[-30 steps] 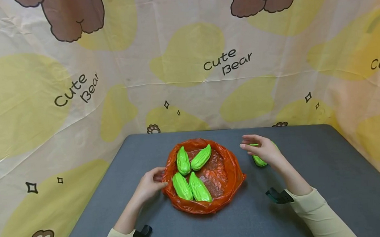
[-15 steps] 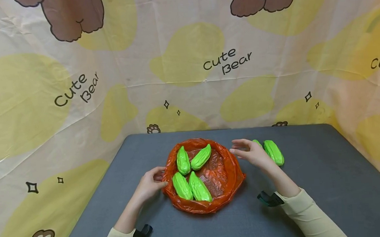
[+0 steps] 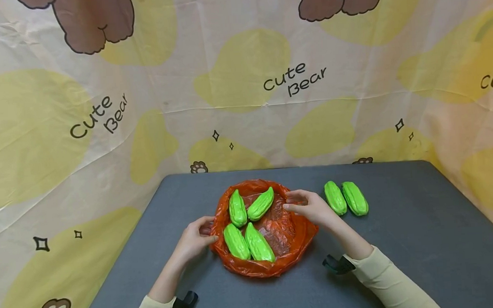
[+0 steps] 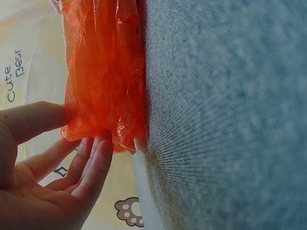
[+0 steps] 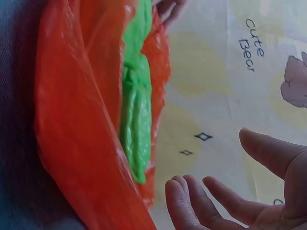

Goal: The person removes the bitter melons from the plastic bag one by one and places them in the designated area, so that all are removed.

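Note:
An orange-red plastic bag (image 3: 259, 268), its rim rolled down into a round opening, stands on the grey table. Several bright green, ridged bitter melons (image 3: 259, 243) lie inside, mostly in its left half. At the bag's left side, my left hand (image 3: 194, 239) touches the plastic with thumb and fingertips, fingers spread rather than clenched. My right hand (image 3: 311, 208) hovers over the bag's right rim, holding nothing. In the right wrist view, a gap separates the right hand's thumb and fingers, and a bitter melon (image 5: 136, 127) shows inside the bag.
Two more bitter melons, a left one (image 3: 335, 198) and a right one (image 3: 355, 198), lie side by side on the table (image 3: 403, 229), right of the bag. Behind the table hangs a patterned cloth (image 3: 245, 126). The table's far edge is behind the bag.
My right hand has moved left, from above the two loose bitter melons to the bag's right rim, uncovering both. My left hand and the bag have stayed in place.

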The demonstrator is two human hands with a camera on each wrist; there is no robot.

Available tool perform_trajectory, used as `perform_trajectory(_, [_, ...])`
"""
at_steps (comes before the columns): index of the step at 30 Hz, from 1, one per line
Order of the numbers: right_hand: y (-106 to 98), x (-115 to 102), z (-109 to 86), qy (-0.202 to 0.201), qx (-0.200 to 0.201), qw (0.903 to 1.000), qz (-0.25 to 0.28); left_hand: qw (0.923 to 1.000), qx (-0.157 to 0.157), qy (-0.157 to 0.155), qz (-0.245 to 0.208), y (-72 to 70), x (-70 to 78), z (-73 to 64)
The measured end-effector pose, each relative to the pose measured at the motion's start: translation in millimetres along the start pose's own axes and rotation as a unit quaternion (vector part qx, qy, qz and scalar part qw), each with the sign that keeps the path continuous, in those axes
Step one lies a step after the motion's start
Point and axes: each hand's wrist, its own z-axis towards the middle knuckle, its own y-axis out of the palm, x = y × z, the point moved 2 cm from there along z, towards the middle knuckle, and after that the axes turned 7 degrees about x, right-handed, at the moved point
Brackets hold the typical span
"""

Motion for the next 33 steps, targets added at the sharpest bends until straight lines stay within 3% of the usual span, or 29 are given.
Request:
perform_trajectory(6, [15, -1, -0.9, -0.005, -0.017, 0.9998, 0.007, 1.0, -0.001, 0.005, -0.004, 0.3, 0.7, 0.1])
perform_trajectory(17, [41, 4, -2.4, -0.031, -0.034, 0.9984, -0.033, 1.0, -0.002, 0.004, 0.001, -0.3, 0.9, 0.1])
perform_trajectory(26, [61, 10, -1.7, 0.005, -0.074, 0.9972, -0.011, 1.0, -0.003, 0.008, 0.002, -0.2, 1.0, 0.3])
perform_trajectory(33, [71, 13, -4.5, 0.006, -0.087, 0.9959, -0.024, 0.9999, -0.004, 0.01, 0.002, 0.5, 0.7, 0.4])
